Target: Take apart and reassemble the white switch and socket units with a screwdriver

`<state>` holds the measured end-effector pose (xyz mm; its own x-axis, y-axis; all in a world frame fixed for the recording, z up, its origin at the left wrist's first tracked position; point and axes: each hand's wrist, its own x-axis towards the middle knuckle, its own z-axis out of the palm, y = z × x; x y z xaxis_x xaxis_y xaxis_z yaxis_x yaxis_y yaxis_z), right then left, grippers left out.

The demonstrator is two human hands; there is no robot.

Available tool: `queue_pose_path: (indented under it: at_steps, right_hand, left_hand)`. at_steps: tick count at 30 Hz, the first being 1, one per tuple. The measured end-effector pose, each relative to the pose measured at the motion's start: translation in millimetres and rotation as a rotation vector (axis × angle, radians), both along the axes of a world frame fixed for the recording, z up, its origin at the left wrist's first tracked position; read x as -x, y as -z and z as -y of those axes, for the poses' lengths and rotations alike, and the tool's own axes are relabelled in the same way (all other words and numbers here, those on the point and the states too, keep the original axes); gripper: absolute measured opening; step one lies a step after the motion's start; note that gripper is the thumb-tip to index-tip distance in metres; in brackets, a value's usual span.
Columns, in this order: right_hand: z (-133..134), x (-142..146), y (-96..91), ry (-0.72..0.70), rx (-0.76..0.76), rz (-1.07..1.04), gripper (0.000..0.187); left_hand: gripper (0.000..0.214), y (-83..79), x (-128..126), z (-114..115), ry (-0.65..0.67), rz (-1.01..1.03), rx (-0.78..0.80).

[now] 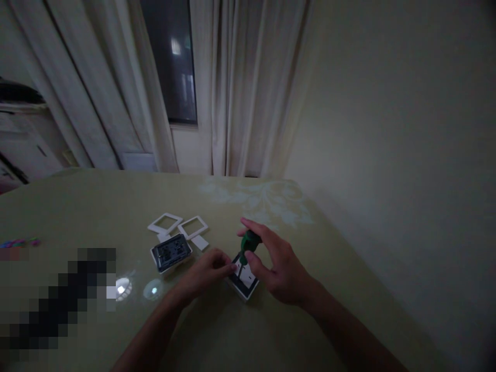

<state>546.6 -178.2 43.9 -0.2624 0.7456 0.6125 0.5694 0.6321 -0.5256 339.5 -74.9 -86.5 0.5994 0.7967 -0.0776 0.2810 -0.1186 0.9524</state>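
Near the middle of the table lies a wall socket (pixel 248 279) with a white face, dark surround and white base. My right hand (pixel 281 263) is closed around the green handle of a screwdriver (pixel 248 243), its shaft slanting down onto the socket's face. At the socket's left edge is my left hand (pixel 209 271), thumb and fingers closed together on that edge beside the screwdriver's shaft. Whether a small screw sits between those fingertips is hidden. Left of my left hand rests a second socket-like unit (pixel 171 252), dark on top with a white base.
Behind the dark unit lie two white frames (pixel 149 227) (pixel 208 227) and a small white plate (pixel 200 243). Small colourful items (pixel 21 242) sit at the table's (pixel 96 206) far left. A pixelated dark shape (pixel 65 299) covers the lower left. Curtains and a wall stand beyond.
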Motion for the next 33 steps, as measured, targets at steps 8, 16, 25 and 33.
queue_pose_path:
  at_steps: [8,16,25,33]
  right_hand:
    - [12.5,1.0,10.1,0.16,-0.148,-0.004,0.043]
    - [19.1,1.6,19.1,0.146,-0.124,-0.055,0.049]
    - [18.5,-3.9,27.4,0.241,-0.136,-0.115,0.053]
    - [17.2,-10.7,43.5,0.289,-0.102,-0.248,0.058]
  left_hand:
    - [0.044,-5.8,-17.3,8.8,-0.054,-0.026,-0.106]
    - [0.048,-9.7,-17.0,11.8,-0.028,-0.027,-0.147]
    - [0.048,-9.9,-16.4,13.6,-0.017,-0.07,-0.135]
    - [0.05,-15.9,-14.7,16.9,0.02,-0.072,-0.13]
